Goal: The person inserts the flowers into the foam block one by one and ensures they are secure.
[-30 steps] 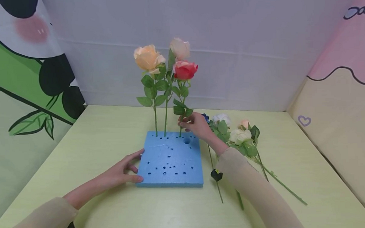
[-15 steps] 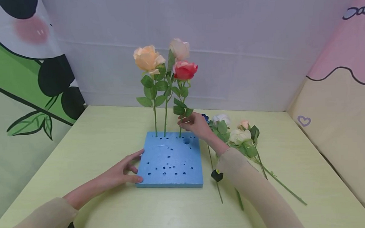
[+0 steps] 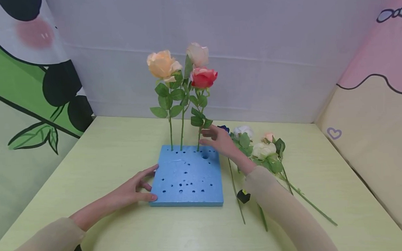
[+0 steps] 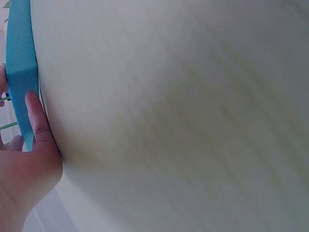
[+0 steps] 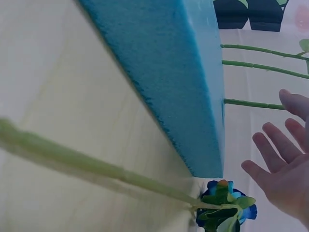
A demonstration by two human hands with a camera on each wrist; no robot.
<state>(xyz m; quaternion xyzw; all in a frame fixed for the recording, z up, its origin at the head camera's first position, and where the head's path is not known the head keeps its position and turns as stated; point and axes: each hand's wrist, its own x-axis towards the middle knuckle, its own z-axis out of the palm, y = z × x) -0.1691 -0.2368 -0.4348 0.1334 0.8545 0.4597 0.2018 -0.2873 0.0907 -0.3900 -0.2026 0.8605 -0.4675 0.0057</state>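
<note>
Smooth lavender cloth (image 3: 259, 86) backs the pale yellow table (image 3: 125, 231) I'm looking down on, with a cartoon-printed panel (image 3: 31, 109) at its left. Near the middle lies a blue foam block (image 3: 199, 171), flat on the tabletop. Its back row of holes takes three stems: the peach rose (image 3: 162, 64) leftmost, the pale pink rose (image 3: 197, 54) next, then the red rose (image 3: 204, 77) furthest right, all standing roughly upright. More small holes (image 3: 186, 173) dot the block, plus one large hole (image 3: 205, 155) towards its back right corner.

My left hand (image 3: 140, 186) rests against the block's left edge, fingers spread, bracing it. My right hand (image 3: 219, 141) grips nothing that I can see; its fingers fan out just beside the red rose's stem, and I can't tell whether a fingertip touches it.

I judge this step to be letting that stem stand alone. I'd want the left hand's bracing firm and the right fingers drawn straight out sideways, below the leaves (image 3: 197, 121), since a snag could tilt the rose. I'd also mind the blue flower (image 3: 224, 128), white rose (image 3: 243, 130) and cream rose (image 3: 264, 150) lying near that wrist.
</note>
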